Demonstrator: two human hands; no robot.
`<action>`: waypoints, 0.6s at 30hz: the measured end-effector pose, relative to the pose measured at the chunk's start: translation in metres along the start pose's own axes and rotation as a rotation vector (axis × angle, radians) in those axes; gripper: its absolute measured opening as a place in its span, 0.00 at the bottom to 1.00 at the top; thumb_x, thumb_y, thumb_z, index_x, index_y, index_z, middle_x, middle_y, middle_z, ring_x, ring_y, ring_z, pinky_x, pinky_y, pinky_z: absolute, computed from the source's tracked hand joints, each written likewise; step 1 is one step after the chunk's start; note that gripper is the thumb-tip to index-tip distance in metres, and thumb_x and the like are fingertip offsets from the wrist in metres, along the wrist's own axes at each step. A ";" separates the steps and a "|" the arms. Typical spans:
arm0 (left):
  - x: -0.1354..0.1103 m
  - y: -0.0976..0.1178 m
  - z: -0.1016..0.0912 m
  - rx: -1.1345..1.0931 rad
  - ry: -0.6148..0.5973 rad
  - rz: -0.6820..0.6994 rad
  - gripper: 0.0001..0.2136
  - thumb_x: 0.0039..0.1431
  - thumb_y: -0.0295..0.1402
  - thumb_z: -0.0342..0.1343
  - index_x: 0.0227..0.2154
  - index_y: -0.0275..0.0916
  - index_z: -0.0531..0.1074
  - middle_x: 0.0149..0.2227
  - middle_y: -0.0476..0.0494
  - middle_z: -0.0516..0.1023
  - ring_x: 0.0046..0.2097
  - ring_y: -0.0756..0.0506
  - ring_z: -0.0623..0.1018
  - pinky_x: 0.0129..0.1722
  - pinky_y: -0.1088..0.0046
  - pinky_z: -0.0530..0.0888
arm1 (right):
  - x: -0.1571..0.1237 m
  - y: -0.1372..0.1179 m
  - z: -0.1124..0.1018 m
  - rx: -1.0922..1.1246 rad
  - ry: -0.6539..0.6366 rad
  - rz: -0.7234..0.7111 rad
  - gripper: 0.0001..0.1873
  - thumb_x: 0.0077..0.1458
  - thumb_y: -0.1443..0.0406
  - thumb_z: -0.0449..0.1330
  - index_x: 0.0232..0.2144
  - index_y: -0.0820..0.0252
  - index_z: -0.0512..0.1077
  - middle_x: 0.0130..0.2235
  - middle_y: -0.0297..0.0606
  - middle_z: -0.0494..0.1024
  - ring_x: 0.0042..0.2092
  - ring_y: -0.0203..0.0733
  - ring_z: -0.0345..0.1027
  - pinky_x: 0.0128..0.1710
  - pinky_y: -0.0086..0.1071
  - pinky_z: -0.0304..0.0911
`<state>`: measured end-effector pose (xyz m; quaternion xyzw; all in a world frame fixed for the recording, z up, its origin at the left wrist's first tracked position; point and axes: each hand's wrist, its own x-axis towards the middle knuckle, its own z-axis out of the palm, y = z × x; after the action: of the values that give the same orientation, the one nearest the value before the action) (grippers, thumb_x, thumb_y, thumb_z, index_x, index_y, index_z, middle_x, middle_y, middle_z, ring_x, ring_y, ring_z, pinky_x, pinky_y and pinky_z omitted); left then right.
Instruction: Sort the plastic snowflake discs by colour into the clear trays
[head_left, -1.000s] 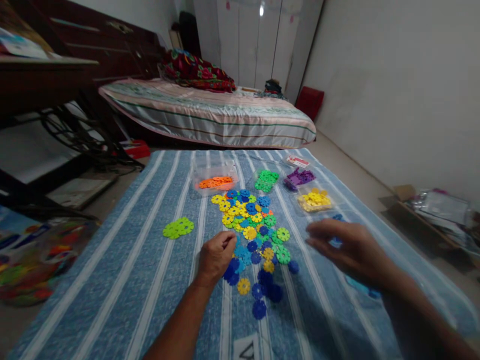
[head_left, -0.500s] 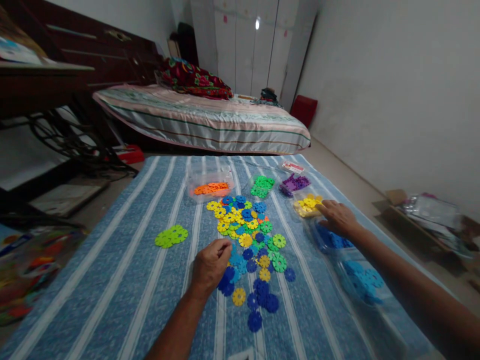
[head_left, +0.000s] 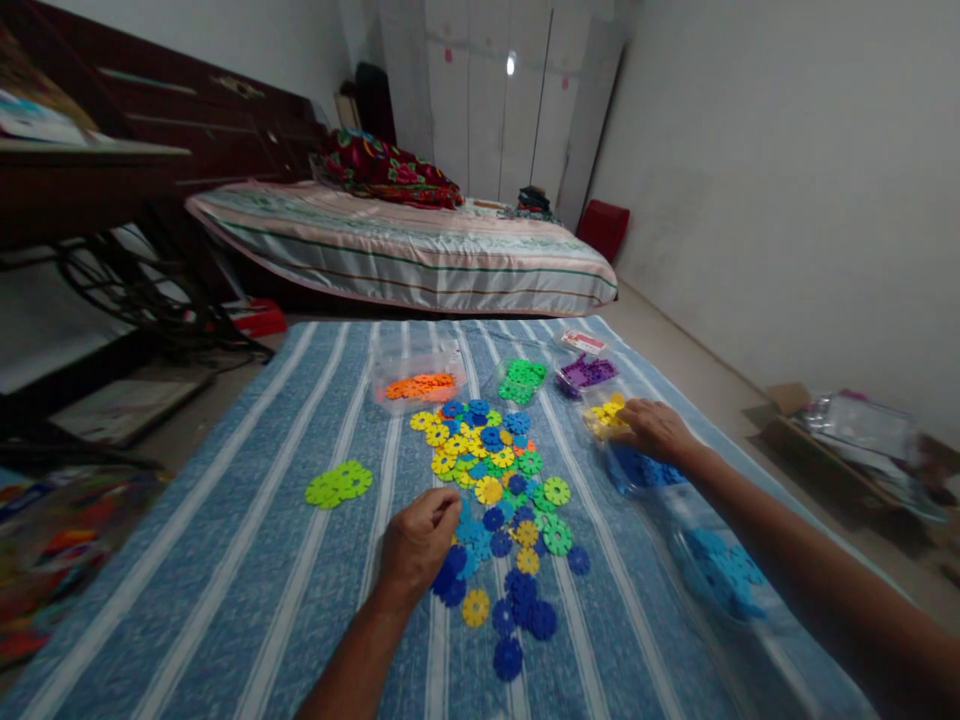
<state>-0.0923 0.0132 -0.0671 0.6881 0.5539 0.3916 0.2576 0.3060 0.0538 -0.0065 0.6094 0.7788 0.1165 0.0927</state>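
Observation:
My left hand (head_left: 418, 545) is closed in a loose fist at the left side of a mixed pile of snowflake discs (head_left: 480, 450); whatever it holds is hidden. My right hand (head_left: 658, 433) reaches to the box of yellow discs (head_left: 604, 415), fingers stretched over its right side and thumb apart below. Its fingertips are partly hidden, and no disc shows in them. Beneath that hand sits a clear box of dark blue discs (head_left: 637, 470). Nearer me is a box of light blue discs (head_left: 721, 572), partly behind my right forearm.
Clear boxes of orange discs (head_left: 420, 387), green discs (head_left: 523, 380) and purple discs (head_left: 586, 373) stand along the far side. Lime discs (head_left: 339, 484) lie together on the striped cloth (head_left: 247, 520) at left. Beyond are a bed (head_left: 420, 250) and, at right, a cardboard box (head_left: 847, 460).
My right hand has shifted a little left over the yellow box's side. The dark blue box beneath it has also slid left. My left hand keeps its place, and the view has tilted slightly.

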 end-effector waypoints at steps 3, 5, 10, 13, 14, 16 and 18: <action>0.001 0.001 0.000 -0.006 -0.004 0.006 0.11 0.53 0.40 0.51 0.29 0.43 0.76 0.28 0.51 0.81 0.29 0.48 0.80 0.30 0.76 0.73 | -0.001 0.000 0.002 0.012 -0.021 0.016 0.20 0.66 0.52 0.51 0.43 0.60 0.74 0.44 0.47 0.77 0.45 0.45 0.69 0.40 0.32 0.57; 0.001 0.001 0.000 0.003 -0.003 0.007 0.11 0.53 0.40 0.51 0.28 0.43 0.76 0.28 0.51 0.81 0.29 0.48 0.80 0.30 0.76 0.73 | 0.000 0.000 0.002 0.024 -0.045 0.009 0.19 0.65 0.53 0.51 0.42 0.59 0.74 0.44 0.46 0.77 0.46 0.45 0.70 0.41 0.32 0.57; 0.001 -0.005 0.002 0.027 -0.002 0.016 0.11 0.53 0.41 0.51 0.29 0.43 0.76 0.28 0.50 0.81 0.30 0.48 0.80 0.31 0.76 0.73 | 0.004 -0.006 -0.001 0.106 -0.149 -0.012 0.15 0.66 0.59 0.50 0.43 0.57 0.75 0.44 0.42 0.80 0.44 0.41 0.73 0.39 0.29 0.58; 0.001 -0.007 0.002 0.023 -0.014 0.006 0.11 0.54 0.41 0.51 0.30 0.43 0.76 0.29 0.50 0.81 0.31 0.47 0.80 0.32 0.75 0.73 | 0.006 -0.011 -0.004 0.096 -0.190 0.007 0.14 0.66 0.61 0.50 0.41 0.57 0.75 0.43 0.42 0.81 0.43 0.41 0.74 0.37 0.28 0.58; 0.001 -0.007 0.001 0.022 -0.016 0.002 0.11 0.54 0.41 0.51 0.30 0.43 0.76 0.29 0.50 0.81 0.31 0.47 0.80 0.32 0.75 0.73 | 0.006 -0.011 -0.005 0.089 -0.198 0.005 0.14 0.65 0.62 0.50 0.41 0.57 0.75 0.43 0.42 0.81 0.43 0.42 0.74 0.37 0.28 0.58; 0.001 -0.007 0.001 0.023 -0.017 -0.004 0.11 0.54 0.41 0.51 0.30 0.43 0.76 0.29 0.50 0.81 0.31 0.47 0.80 0.33 0.75 0.74 | 0.007 -0.011 -0.006 0.077 -0.210 -0.012 0.14 0.65 0.63 0.51 0.41 0.57 0.76 0.43 0.43 0.81 0.43 0.42 0.74 0.37 0.28 0.59; 0.001 -0.006 0.000 0.021 -0.019 0.002 0.11 0.54 0.41 0.51 0.30 0.43 0.76 0.30 0.50 0.81 0.31 0.47 0.80 0.33 0.75 0.74 | 0.008 -0.011 -0.007 0.071 -0.217 -0.027 0.14 0.65 0.63 0.50 0.40 0.58 0.76 0.43 0.45 0.81 0.43 0.43 0.74 0.36 0.29 0.59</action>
<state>-0.0952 0.0153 -0.0717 0.6950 0.5547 0.3797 0.2550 0.2918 0.0590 -0.0029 0.6109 0.7758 0.0210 0.1562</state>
